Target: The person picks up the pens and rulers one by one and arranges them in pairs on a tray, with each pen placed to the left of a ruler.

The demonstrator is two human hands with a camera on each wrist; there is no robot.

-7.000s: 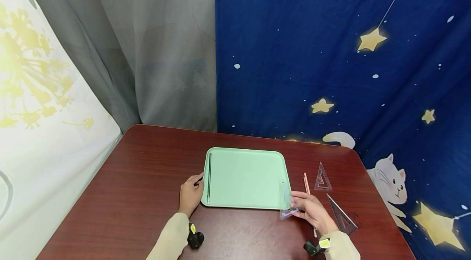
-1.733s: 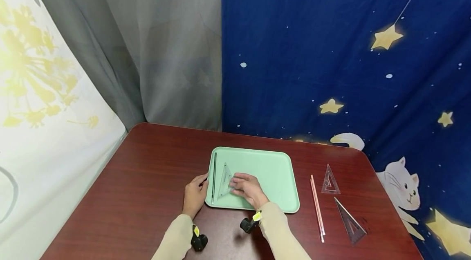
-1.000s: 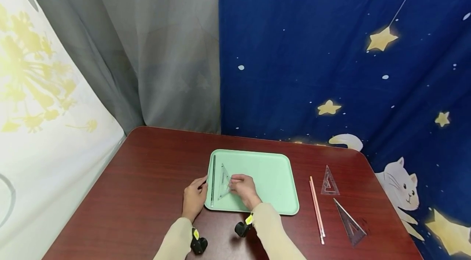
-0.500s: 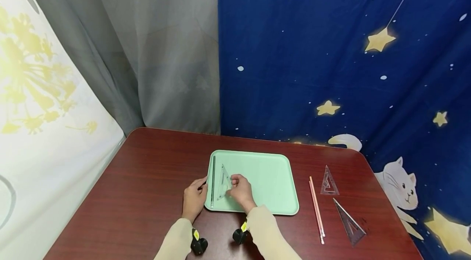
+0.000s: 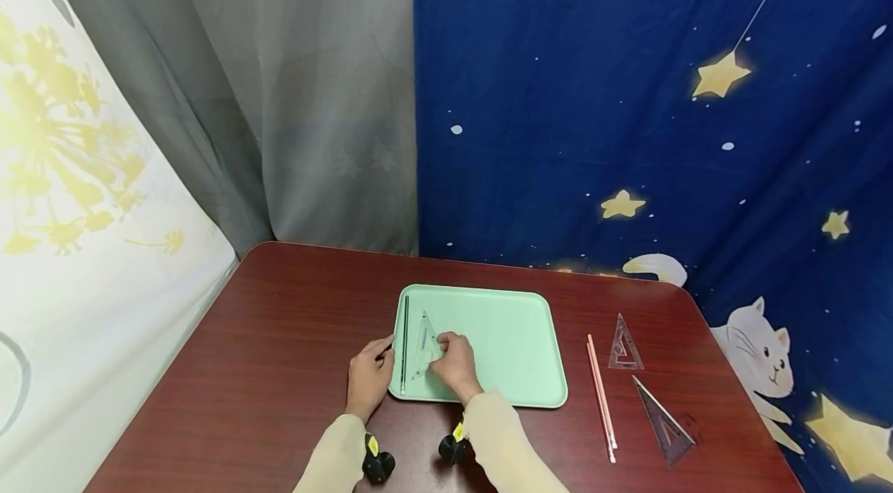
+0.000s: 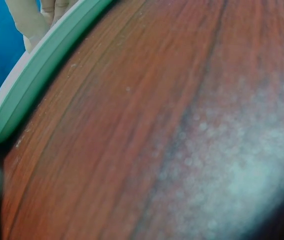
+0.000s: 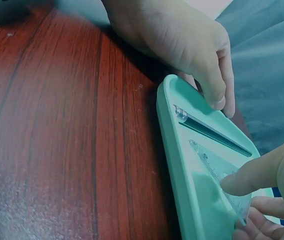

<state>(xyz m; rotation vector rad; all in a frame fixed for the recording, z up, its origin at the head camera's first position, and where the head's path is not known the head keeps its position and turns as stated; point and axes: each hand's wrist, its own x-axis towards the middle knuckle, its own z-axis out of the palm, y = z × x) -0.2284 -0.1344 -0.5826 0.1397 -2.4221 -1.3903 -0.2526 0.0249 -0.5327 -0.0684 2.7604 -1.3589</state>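
Observation:
A clear triangular set square (image 5: 422, 349) lies inside the light green tray (image 5: 512, 342), beside a thin dark pencil (image 5: 405, 338) along the tray's left side. My right hand (image 5: 456, 367) pinches the set square by its right edge. In the right wrist view, the right thumb (image 7: 242, 180) presses on top of the set square (image 7: 217, 167), with fingers curled near its far edge. My left hand (image 5: 368, 378) grips the tray's left rim, thumb over the edge in the right wrist view. The left wrist view shows mostly the table and the tray's outer wall (image 6: 37, 75).
Two pink pencils (image 5: 601, 400) lie on the reddish-brown table (image 5: 293, 338) right of the tray. Further right lie a small clear set square (image 5: 631, 364) and a darker one (image 5: 673, 448). Grey and blue curtains (image 5: 544, 129) hang behind the table.
Seven seconds ago, my right hand held the clear set square at the tray's lower right corner; now it is beside the pencil. Lately the right thumb has shifted lower. My left hand stays put.

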